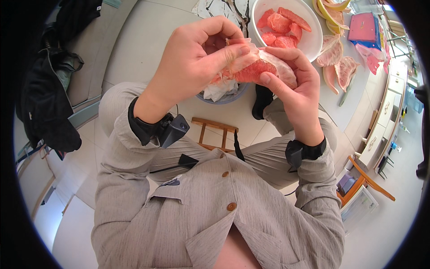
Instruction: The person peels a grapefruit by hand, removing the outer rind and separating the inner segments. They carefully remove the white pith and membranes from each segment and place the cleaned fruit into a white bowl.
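Note:
Between my two hands is a pomelo segment (257,70) with red pulp, partly covered by pale membrane. My left hand (201,57) pinches a loosened flap of membrane (247,58) between thumb and forefinger. Around the segment's right end, my right hand (297,79) has its fingers behind and its thumb on the pulp. Beneath the hands, a waste bin (223,99) holds crumpled white tissue (220,90) and scraps. A white bowl (314,37) with several peeled red pomelo pieces (280,23) stands just beyond my right hand.
Right of the bowl lie yellow pomelo peel (331,13), membrane-covered pieces (346,70), a knife (346,94) partly under them, and a pink-and-blue package (364,28). A grey sofa (90,43) with a black jacket (43,101) is at left. A wooden stool (215,127) stands between my legs.

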Available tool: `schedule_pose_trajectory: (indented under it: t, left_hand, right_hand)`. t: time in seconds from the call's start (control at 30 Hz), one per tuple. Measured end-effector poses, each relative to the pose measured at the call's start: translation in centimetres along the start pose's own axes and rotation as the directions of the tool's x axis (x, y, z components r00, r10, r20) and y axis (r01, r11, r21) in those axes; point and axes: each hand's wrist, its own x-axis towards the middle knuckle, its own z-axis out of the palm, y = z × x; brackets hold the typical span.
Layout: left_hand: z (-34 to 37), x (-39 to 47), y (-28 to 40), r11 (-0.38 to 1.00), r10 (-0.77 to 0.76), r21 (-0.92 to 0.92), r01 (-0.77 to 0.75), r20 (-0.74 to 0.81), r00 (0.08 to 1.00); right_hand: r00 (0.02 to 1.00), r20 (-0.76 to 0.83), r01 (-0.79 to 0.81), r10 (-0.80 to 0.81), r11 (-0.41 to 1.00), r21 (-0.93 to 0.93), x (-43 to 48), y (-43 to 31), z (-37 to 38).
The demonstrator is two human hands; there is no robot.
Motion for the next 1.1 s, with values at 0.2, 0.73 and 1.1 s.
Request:
schedule_pose_trajectory:
  t: [0.2, 0.73, 1.1]
  left_hand:
    - [1.4, 0.1, -0.3, 0.992, 0.066, 0.110, -0.066, 0.008, 0.998]
    - [0.5, -0.3, 0.4, 0.984, 0.024, 0.179, -0.005, -0.105, 0.994]
    - [1.0, 0.2, -0.5, 0.947, -0.068, -0.315, 0.054, -0.034, 0.997]
  right_hand:
    - [0.999, -0.018, 0.028, -0.028, 1.000, 0.010, 0.0, 0.5, 0.1]
    - [0.987, 0.008, 0.157, -0.161, 0.954, -0.257, 0.3, 0.2, -0.3]
    - [0.995, -0.021, 0.099, -0.099, 0.995, -0.006, 0.1, 0.4, 0.1]
